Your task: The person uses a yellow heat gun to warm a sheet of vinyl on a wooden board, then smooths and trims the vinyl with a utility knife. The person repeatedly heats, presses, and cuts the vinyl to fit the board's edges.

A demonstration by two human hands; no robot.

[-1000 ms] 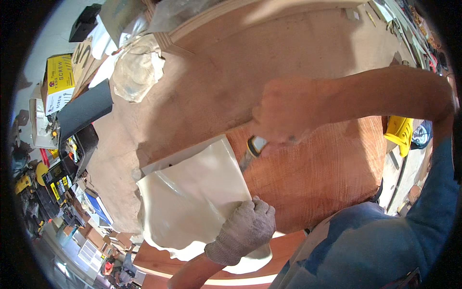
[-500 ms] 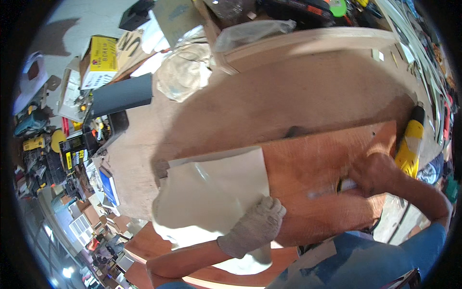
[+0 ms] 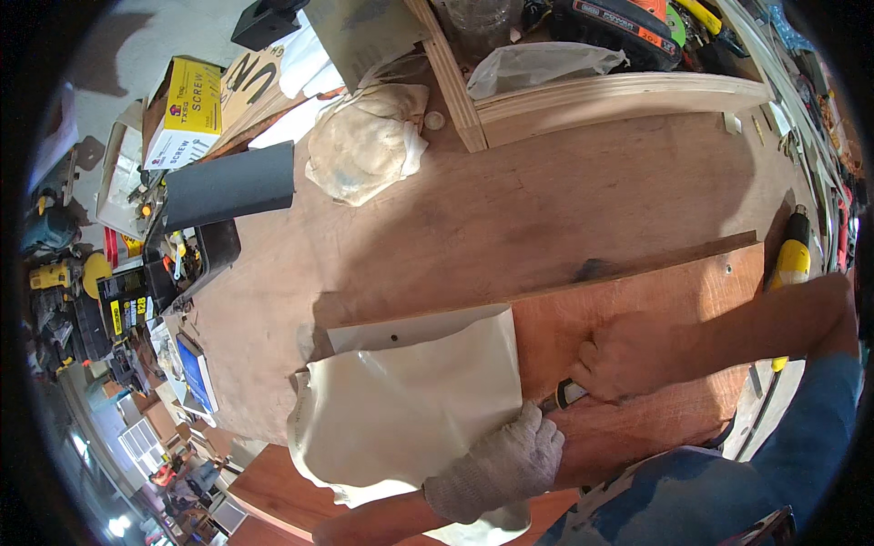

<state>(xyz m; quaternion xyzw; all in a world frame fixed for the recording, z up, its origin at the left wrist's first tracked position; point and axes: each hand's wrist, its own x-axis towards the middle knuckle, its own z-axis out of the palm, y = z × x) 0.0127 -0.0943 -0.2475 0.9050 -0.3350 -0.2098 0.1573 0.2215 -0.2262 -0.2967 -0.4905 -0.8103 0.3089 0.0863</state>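
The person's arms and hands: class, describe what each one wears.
The left hand wears a pale grey knitted glove; the left forearm is bare. The right hand and right forearm are bare, with a blue sleeve above.

One gloved hand (image 3: 496,466), plus one bare hand (image 3: 630,358): two in play!
One hand tool (image 3: 571,394) out there, one cream sheet (image 3: 414,400), and now the rest: one yellow heat gun (image 3: 792,262), one crumpled rag (image 3: 366,146), one milky plastic bag (image 3: 539,68), one blue book (image 3: 194,373), and yes, one yellow-and-white carton (image 3: 189,111)!
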